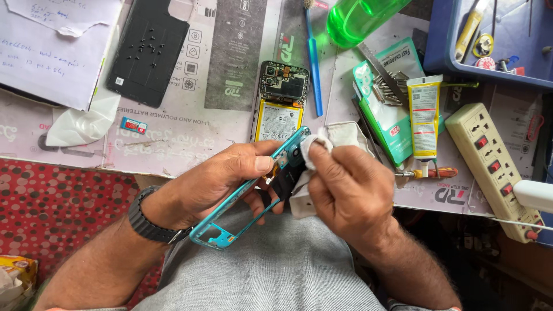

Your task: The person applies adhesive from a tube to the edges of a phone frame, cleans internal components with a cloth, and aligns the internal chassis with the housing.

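Observation:
My left hand (222,175) grips a teal phone middle frame (222,227) along its long edge, tilted over my lap. Against the frame's upper end, near its camera cut-out, my right hand (345,190) presses a folded white cloth (340,135). On the bench just beyond lies an opened phone (280,101) with its circuit board and white battery showing. A black back cover (147,52) with several tiny screws on it rests at the upper left.
A blue-handled brush (314,69), green liquid bottle (360,17), yellow glue tube (424,118), teal pouch with metal tweezers (387,86), small screwdriver (429,173) and white power strip (495,164) crowd the right. A blue tool tray (440,40) sits top right. Papers (46,52) lie top left.

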